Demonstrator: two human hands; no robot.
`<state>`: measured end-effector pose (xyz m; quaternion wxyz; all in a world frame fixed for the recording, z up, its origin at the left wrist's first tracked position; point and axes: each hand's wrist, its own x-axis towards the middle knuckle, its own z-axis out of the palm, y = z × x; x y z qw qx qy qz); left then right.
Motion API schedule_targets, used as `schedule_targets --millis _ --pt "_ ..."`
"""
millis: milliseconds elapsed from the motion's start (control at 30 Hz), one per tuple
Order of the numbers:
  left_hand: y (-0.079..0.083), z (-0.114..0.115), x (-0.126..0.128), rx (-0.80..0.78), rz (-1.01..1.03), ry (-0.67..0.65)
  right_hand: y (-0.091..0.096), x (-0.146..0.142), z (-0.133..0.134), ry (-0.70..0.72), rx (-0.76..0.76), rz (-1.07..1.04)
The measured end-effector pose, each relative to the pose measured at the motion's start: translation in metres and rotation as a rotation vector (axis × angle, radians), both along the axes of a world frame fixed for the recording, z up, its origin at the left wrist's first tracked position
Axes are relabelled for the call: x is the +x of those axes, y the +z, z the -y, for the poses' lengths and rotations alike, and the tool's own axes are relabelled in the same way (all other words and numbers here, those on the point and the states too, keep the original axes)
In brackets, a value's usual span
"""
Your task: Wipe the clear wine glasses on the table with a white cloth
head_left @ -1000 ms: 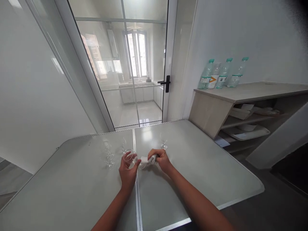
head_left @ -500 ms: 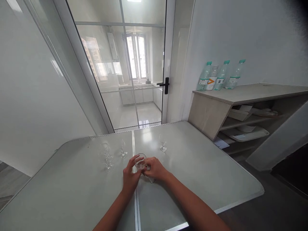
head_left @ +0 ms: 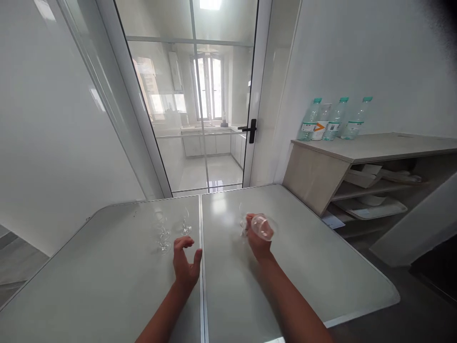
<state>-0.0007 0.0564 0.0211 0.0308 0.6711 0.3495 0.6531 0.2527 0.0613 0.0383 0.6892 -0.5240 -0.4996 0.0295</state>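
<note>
A clear stemmed glass (head_left: pixel 262 226) is in my right hand (head_left: pixel 257 244), held above the right half of the table with its round rim tilted towards me. The fingers on its far side are partly hidden. Just behind that hand stands another clear glass (head_left: pixel 243 223), partly covered by it. My left hand (head_left: pixel 186 264) hovers left of the table's seam with thumb and fingers apart and nothing between them. Beyond it, a stemmed glass (head_left: pixel 186 228) stands upright. Further left are more clear stemmed glasses (head_left: pixel 163 247), overlapping so that their outlines are hard to separate.
The pale table (head_left: pixel 117 281) has a metal seam (head_left: pixel 202 290) down its middle. Behind it is a glass door with a black handle (head_left: pixel 252 131). On the right, a wooden shelf unit (head_left: pixel 314 174) carries several plastic bottles (head_left: pixel 334 123) and holds trays (head_left: pixel 373 207).
My right hand has carried the glass right and forward, away from my left hand. My left hand has let go of it and opened. The view has shifted slightly.
</note>
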Motion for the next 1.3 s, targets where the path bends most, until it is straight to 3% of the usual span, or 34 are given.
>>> schedule_targets --millis 133,267,400,600,800,1033,1300 --pt "0.010 -0.005 -0.018 0.129 0.021 0.218 0.002 0.031 -0.010 -0.397 -0.092 0.010" --pt "0.022 -0.011 -0.037 0.185 0.048 0.419 -0.001 0.051 -0.018 -0.530 -0.444 0.119" --pt "0.034 -0.014 -0.053 0.170 0.100 0.560 -0.010 0.060 -0.020 -0.505 -0.764 0.125" --pt "0.050 -0.015 -0.072 0.107 0.203 0.696 -0.020 0.067 -0.022 -0.431 -0.948 0.114" --pt "0.052 -0.021 -0.087 -0.102 0.270 0.727 -0.018 0.067 -0.024 -0.409 -1.036 0.123" --pt "0.045 -0.023 -0.081 -0.177 0.172 0.702 -0.018 0.066 -0.023 -0.390 -1.097 0.142" --pt "0.042 -0.023 -0.076 -0.393 0.143 0.715 -0.023 0.068 -0.027 -0.377 -1.102 0.178"
